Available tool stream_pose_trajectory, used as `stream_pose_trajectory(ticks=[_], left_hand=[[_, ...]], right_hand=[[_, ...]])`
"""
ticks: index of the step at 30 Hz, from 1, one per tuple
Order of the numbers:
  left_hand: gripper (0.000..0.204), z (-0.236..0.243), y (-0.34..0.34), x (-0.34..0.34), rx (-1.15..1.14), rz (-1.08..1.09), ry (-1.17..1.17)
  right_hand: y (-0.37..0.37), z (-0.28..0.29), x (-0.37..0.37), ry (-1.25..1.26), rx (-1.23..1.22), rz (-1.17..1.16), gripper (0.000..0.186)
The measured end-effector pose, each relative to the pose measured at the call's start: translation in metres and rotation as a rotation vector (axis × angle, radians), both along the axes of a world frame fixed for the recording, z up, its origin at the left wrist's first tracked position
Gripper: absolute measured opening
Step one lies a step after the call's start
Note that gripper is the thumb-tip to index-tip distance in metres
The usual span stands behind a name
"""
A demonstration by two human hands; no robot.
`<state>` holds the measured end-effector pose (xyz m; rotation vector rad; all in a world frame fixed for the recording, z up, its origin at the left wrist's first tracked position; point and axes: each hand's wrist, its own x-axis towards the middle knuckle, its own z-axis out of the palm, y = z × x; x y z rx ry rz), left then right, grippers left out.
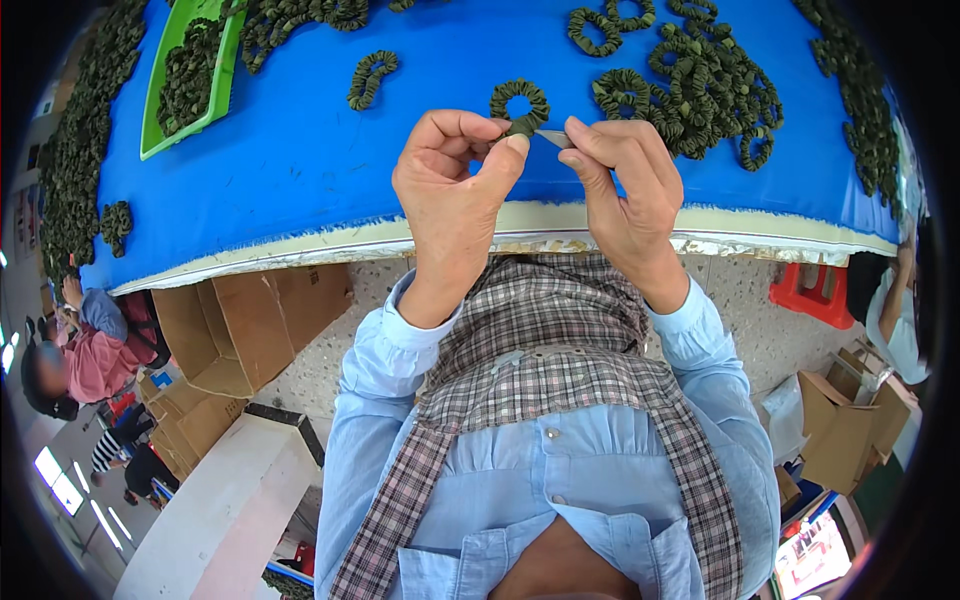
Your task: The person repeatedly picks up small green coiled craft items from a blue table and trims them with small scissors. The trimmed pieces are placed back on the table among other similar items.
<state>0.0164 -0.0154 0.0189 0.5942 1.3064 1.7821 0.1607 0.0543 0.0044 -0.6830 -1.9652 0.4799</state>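
Observation:
Above the table's near edge, my left hand pinches a dark green scrunchie between thumb and fingers. The scrunchie stands as a gathered ring with an open middle. Close on its right, my right hand is closed on a small pointed metal blade; whether this is a snips or a tweezers tip I cannot tell. The blade's point is at the scrunchie's lower right edge, beside my left thumb. To the right lies a heap of similar scrunchies, and a single twisted scrunchie lies left of my hands.
A blue-covered table spans the top of the view. On it sits a green tray of scrunchies, with more piled along both sides. Cardboard boxes, a red stool and a white surface stand below. Other people work at left.

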Motion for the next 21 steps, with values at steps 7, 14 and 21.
stream_pose_trajectory(ticks=[7,14,21], left_hand=[[0.019,-0.0011,0.0029,0.0013,-0.045,-0.006,-0.052],[0.021,-0.004,0.0038,0.0049,-0.004,0.017,0.041],[0.023,-0.0066,0.0025,0.0049,-0.002,0.017,0.208]], right_hand=[[-0.0013,-0.0004,0.0006,-0.011,0.004,-0.037,0.025],[-0.0009,-0.0007,0.0016,-0.028,-0.047,-0.009,0.024],[-0.006,0.0038,0.0038,-0.009,-0.261,0.002,0.02]])
